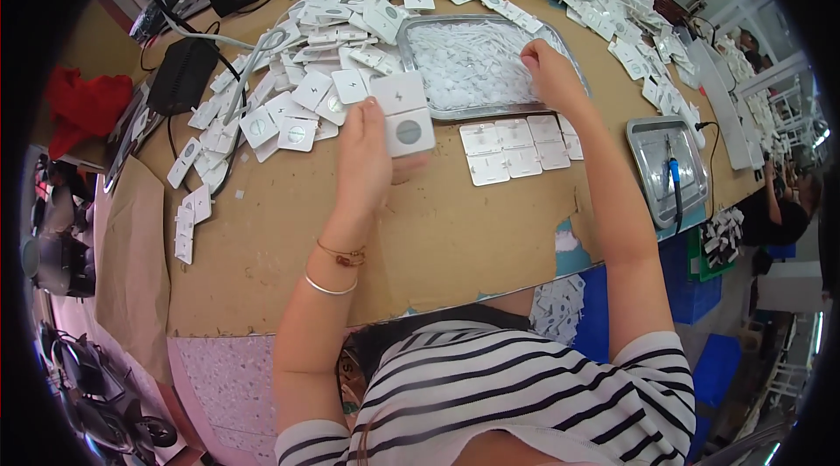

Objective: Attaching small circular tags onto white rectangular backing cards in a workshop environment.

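Note:
Left of centre, my left hand (366, 151) grips a white two-panel plastic piece (405, 98) by its left side. One square panel carries a small dark zigzag mark, the other a grey round disc. My right hand (551, 72) is over the right side of a metal tray (464, 113) heaped with small white plastic parts (472, 59). Its fingers are curled together; anything between them is too small to make out. Just below the tray, several white panels (512, 151) lie in a neat block, partly behind my right forearm.
Loose white panels (385, 20) pile up along the table's far side and left. At the right, a smaller metal tray (669, 129) holds a blue-handled soldering iron (675, 173). Black adapter boxes (182, 72) and cables lie at the left. Brown board (262, 273) covers the table.

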